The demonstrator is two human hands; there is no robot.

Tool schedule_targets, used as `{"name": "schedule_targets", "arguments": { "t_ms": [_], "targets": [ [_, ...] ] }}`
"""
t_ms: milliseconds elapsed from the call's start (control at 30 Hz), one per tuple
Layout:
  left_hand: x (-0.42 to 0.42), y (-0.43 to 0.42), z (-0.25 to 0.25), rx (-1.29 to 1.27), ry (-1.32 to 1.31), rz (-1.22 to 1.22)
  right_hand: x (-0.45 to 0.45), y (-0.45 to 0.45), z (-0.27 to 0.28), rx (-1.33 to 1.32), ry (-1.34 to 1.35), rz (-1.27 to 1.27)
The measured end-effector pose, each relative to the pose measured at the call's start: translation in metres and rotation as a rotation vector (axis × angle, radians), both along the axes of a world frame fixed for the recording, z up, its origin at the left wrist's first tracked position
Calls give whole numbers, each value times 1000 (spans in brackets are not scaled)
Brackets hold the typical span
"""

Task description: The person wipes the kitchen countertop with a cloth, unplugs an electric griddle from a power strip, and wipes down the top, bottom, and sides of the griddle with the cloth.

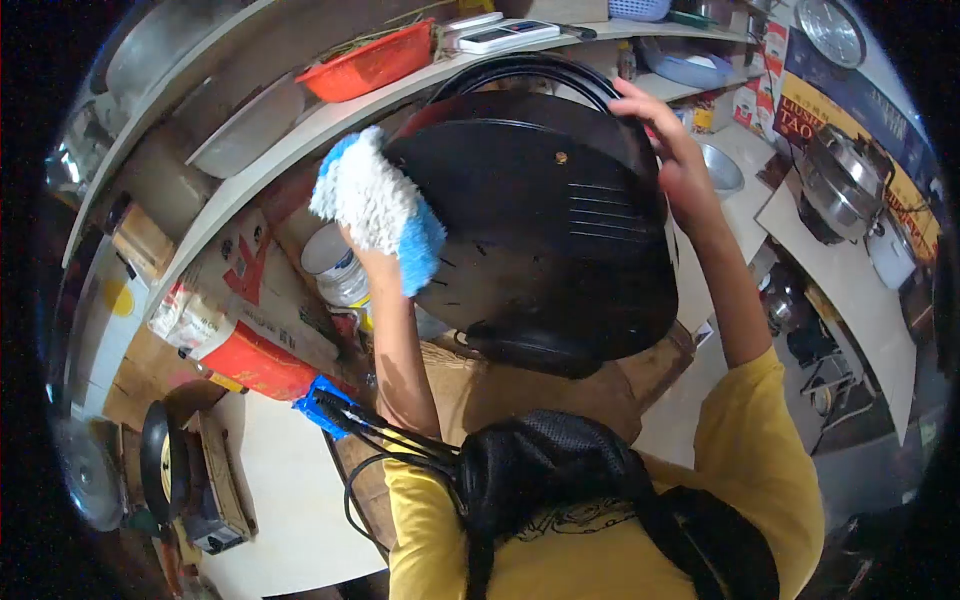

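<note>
In the head view, what looks like a black chair (540, 240) is tipped up in front of me, with a slotted panel and curved black tubes along its top. My right hand (665, 140) grips the tubed edge at the upper right, fingers over the rim. At the panel's left edge, my left hand (372, 258) is mostly hidden behind a fluffy blue and white cloth (375, 200) that it holds against the chair. A small brown spot (561, 158) shows near the panel's top.
A curved shelf (300, 125) runs behind, bearing a red basket (370, 62) and a white scale (508, 37). Bagged goods (265, 360) and a jar (335, 265) stand to the left. A steel pot (842, 180) sits on the right counter; a frying pan (160, 465) is at lower left.
</note>
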State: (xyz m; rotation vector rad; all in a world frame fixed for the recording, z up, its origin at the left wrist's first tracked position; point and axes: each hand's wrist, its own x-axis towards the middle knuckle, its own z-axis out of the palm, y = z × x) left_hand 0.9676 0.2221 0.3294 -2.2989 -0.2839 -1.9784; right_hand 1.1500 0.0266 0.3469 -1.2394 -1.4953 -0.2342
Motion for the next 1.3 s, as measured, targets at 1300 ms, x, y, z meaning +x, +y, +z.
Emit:
{"name": "schedule_targets", "arguments": {
  "t_ms": [1300],
  "targets": [
    [-21,-27,-24,-98,-118,213,38,91,12,-92,598,629]
  ]
}}
